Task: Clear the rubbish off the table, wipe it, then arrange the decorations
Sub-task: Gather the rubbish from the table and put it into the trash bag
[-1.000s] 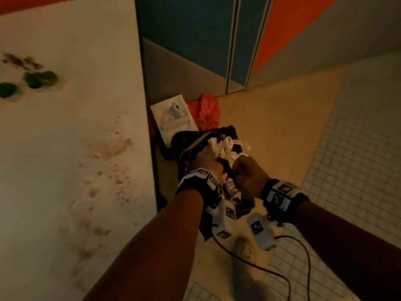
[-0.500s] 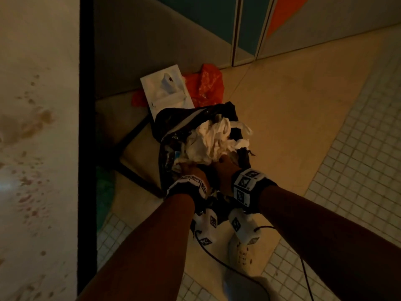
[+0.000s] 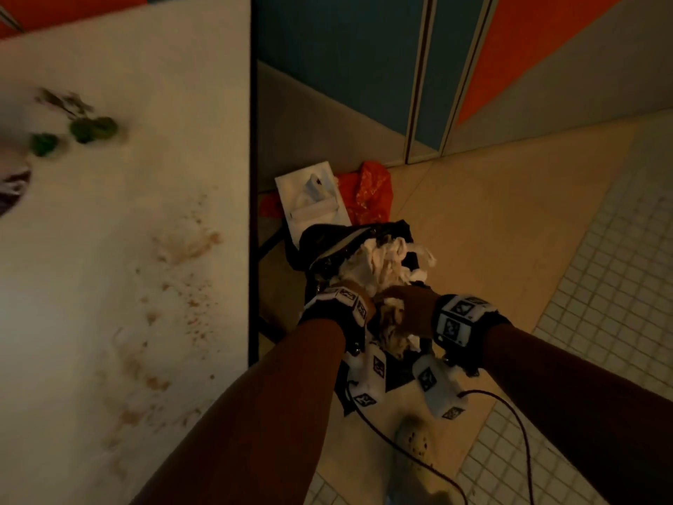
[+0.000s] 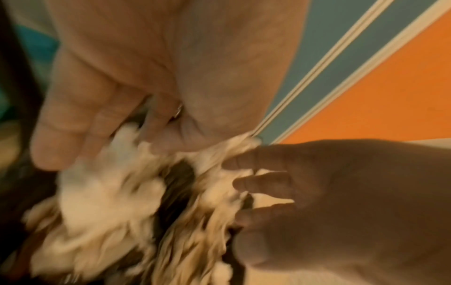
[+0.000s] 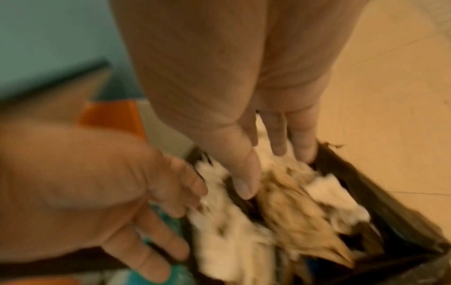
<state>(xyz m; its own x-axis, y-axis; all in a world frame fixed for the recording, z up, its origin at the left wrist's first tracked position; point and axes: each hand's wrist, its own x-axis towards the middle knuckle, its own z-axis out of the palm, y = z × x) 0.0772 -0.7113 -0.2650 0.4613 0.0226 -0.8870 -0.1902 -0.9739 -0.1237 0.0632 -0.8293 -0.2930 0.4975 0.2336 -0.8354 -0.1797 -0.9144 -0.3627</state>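
A wad of crumpled white and brown-stained tissue paper point(image 3: 382, 264) sits in the mouth of a black rubbish bag point(image 3: 320, 238) on the floor beside the table. My left hand point(image 3: 358, 298) and right hand point(image 3: 408, 308) are side by side over the bag. In the left wrist view my left hand point(image 4: 97, 125) touches the tissue point(image 4: 109, 192) with straight fingers, and my right hand point(image 4: 317, 192) reaches in from the right. In the right wrist view my right hand point(image 5: 256, 144) presses straight fingers onto the tissue point(image 5: 280, 202) inside the bag point(image 5: 378, 192). My left hand point(image 5: 97, 192) is spread beside it.
The white table point(image 3: 127, 322) fills the left, with brown stains point(image 3: 185, 246) and green bits point(image 3: 93, 129) on it. A white box point(image 3: 309, 198) and a red bag point(image 3: 371, 187) lie on the floor behind the black bag. My shoe point(image 3: 415, 442) is below the hands.
Both hands moved with the tissue wad down to the bag mouth, and their fingers now lie straight on it. The head view swung off the table and back.
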